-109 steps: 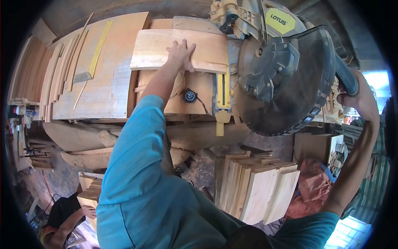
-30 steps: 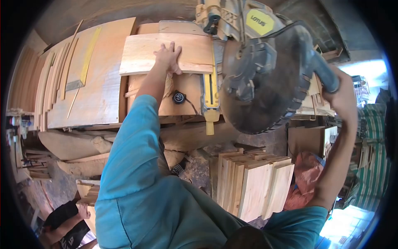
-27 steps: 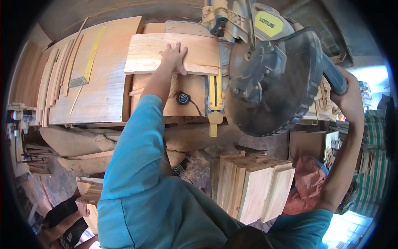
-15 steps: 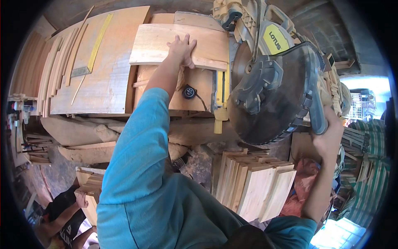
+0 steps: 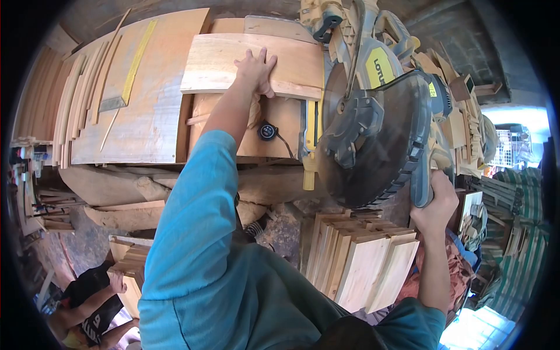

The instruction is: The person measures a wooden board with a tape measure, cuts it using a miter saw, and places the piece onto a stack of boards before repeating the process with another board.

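My left hand lies with spread fingers on a pale wooden board, pressing it down; the board's right end is up against the miter saw. My right hand is wrapped round the saw's handle. A dark round guard hides part of the saw blade. Just below the board, a black tape measure rests on the bench beside the yellow part of the saw base.
A framing square and thin wood strips lie on a plywood sheet at left. Cut boards stand stacked below the saw. At lower left another person has a hand at some wood pieces.
My right hand has moved left and down with the saw handle, and the saw head has tilted along with it. My left hand and the board stay in place.
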A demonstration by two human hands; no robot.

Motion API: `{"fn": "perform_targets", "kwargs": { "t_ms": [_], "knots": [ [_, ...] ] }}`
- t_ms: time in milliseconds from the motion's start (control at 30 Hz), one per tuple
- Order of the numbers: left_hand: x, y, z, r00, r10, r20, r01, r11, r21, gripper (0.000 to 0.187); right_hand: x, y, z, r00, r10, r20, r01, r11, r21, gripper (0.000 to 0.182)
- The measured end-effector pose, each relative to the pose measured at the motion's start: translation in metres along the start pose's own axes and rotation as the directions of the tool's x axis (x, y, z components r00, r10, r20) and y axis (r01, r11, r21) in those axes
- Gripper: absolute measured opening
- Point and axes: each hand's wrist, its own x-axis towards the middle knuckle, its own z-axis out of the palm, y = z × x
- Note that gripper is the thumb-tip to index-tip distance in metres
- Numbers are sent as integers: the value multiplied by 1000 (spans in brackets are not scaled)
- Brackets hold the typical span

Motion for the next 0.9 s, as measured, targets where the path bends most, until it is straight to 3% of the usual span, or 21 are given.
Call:
{"fn": "perform_targets", "kwargs": {
  "t_ms": [900],
  "knots": [
    [0, 1, -3, 999, -17, 33, 17, 1000, -5, 134, -49, 4, 72, 996, -44, -71, 42, 998, -39, 42]
  ]
}}
